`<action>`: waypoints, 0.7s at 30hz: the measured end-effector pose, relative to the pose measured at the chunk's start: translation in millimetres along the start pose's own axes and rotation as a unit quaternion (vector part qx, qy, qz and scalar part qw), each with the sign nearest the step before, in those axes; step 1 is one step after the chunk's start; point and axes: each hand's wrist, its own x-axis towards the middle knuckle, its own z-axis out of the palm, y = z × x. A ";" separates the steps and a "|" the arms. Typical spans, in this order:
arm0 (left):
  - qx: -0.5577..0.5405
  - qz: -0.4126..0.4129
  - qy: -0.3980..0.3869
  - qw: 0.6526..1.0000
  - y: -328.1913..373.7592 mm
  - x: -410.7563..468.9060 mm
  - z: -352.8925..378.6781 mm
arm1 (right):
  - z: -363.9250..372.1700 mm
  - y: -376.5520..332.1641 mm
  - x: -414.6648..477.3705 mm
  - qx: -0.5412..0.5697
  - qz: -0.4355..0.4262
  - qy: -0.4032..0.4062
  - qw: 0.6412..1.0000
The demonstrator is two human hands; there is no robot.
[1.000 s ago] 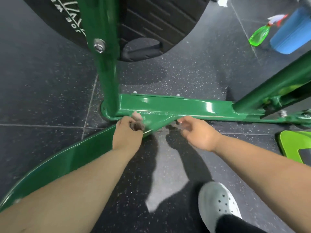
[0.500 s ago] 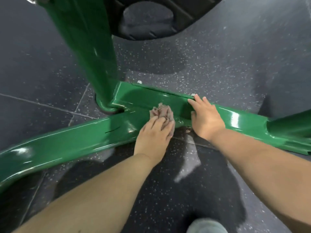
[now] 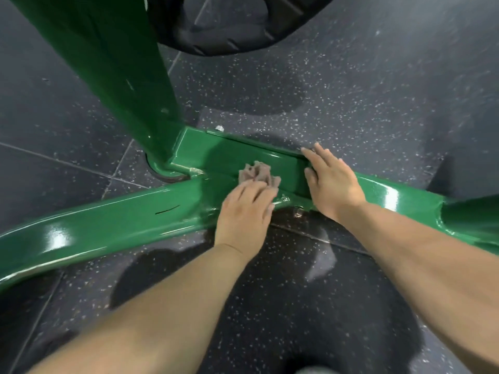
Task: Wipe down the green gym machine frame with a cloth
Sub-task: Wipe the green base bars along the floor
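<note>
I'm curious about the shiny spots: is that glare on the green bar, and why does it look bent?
Head view: white glare patches sit on the glossy green frame; the wide-angle lens bows it; arm shadows darken the floor; the cloth under the left hand looks slightly soft.

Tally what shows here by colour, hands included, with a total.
Green: 1, the machine frame
Grey-brown: 1, the cloth under the left hand
Black: 1, the pad at the top
Silver: 2, bolts
Bare hands: 2, left, and right hand flat on the frame
Total: 7
</note>
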 end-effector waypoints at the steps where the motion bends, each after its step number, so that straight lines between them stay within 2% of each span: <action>1: -0.001 0.043 -0.006 0.999 10.0 1.5 10.9 | -0.3 2.6 -0.8 0.002 -0.004 -0.003 1.000; 3: 0.025 0.098 -0.011 0.995 9.0 3.6 18.2 | 0.0 7.3 -2.3 0.005 -0.013 -0.006 1.000; 5: 0.114 0.148 -0.040 0.982 -15.1 -0.9 8.7 | -2.7 10.4 -3.4 0.000 -0.024 -0.018 1.000; 7: 0.173 0.184 -0.076 0.964 -52.8 -16.4 -9.6 | -8.7 12.3 -4.5 -0.006 -0.030 -0.039 0.999; 9: 0.190 0.225 -0.081 0.952 -95.5 -35.0 -28.6 | -11.4 11.4 -5.2 -0.006 -0.031 -0.055 0.998; 11: 0.227 0.291 -0.091 0.925 -121.7 -44.7 -41.1 | -9.0 10.2 -5.8 -0.010 -0.025 -0.050 0.998; 15: 0.328 0.421 -0.178 0.826 -77.2 -10.1 -32.8 | -5.8 12.4 -5.0 -0.017 -0.025 -0.048 0.998; 17: 0.395 0.421 -0.227 0.785 -38.4 8.7 -12.3 | -5.5 13.0 -5.1 -0.020 -0.027 -0.045 0.998; 21: 0.446 0.423 -0.213 0.760 -12.5 23.2 -3.8 | -6.1 14.0 -5.4 -0.023 -0.030 -0.049 0.998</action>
